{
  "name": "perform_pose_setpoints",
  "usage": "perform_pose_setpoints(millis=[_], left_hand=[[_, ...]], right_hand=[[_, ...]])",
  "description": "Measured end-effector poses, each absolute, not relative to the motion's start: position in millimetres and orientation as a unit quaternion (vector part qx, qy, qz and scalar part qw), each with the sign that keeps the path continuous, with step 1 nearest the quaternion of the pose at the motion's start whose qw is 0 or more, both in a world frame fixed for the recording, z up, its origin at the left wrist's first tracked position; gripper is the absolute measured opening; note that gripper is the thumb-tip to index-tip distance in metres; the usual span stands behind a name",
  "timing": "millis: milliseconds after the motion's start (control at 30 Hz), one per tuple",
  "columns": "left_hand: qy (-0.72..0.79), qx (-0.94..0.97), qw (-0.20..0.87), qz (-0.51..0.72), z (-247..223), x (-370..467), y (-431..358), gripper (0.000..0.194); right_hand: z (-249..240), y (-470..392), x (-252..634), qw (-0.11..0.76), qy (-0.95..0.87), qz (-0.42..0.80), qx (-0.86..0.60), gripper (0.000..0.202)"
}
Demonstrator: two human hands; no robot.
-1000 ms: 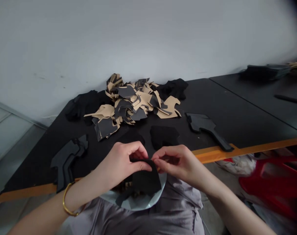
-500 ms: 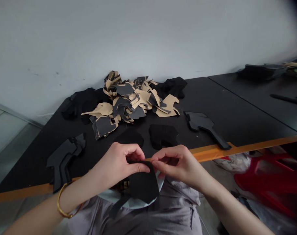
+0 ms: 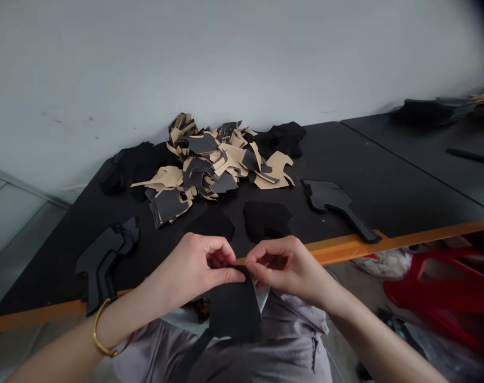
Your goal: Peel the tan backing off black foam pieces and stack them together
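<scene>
Between thumb and fingers, my left hand pinches the top edge of a black flat cut piece, which hangs over my lap with a narrow strip trailing at lower left. My right hand is closed in a pinch at the same piece's upper right corner; what lies between those fingertips is too small to make out. Under the piece, partly hidden, a pale bag or container rests on my lap. Beyond my hands, two black soft-looking pieces lie on the table.
A heap of tan and dark-grey cut sheets sits near the wall on the black table. Dark shaped pieces lie left and right. Orange tape runs along the front edge. A red plastic stool-like object stands below right.
The black piece has swung lower and flatter, its strip now hanging farther down and covering more of the pale bag. Both hands stay nearly in place. The view has shifted slightly.
</scene>
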State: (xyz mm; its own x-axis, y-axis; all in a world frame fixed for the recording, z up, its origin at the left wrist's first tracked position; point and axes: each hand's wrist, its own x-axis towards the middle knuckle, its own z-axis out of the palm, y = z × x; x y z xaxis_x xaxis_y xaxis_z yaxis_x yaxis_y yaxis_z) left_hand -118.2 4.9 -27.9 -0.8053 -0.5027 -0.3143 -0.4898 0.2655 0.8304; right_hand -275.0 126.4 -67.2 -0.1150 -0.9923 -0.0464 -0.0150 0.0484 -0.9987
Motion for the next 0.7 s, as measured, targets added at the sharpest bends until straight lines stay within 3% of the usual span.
perform_pose_setpoints(millis=[200,467,700], left_hand=[[-0.812,0.294,0.001,-0.504,-27.1,-119.4,7.8,0.017],[-0.782,0.316,-0.006,-0.538,-27.0,-124.2,3.7,0.021],[-0.809,0.291,-0.027,-0.510,-23.2,-121.1,5.5,0.022]], right_hand=[[-66.9,123.7,-272.6,0.475,0.549,-0.495,-0.478,0.004],[-71.9,128.5,-275.9,0.524,0.515,-0.531,-0.423,0.019],[-69.8,125.5,-272.2,0.492,0.534,-0.520,-0.451,0.006]])
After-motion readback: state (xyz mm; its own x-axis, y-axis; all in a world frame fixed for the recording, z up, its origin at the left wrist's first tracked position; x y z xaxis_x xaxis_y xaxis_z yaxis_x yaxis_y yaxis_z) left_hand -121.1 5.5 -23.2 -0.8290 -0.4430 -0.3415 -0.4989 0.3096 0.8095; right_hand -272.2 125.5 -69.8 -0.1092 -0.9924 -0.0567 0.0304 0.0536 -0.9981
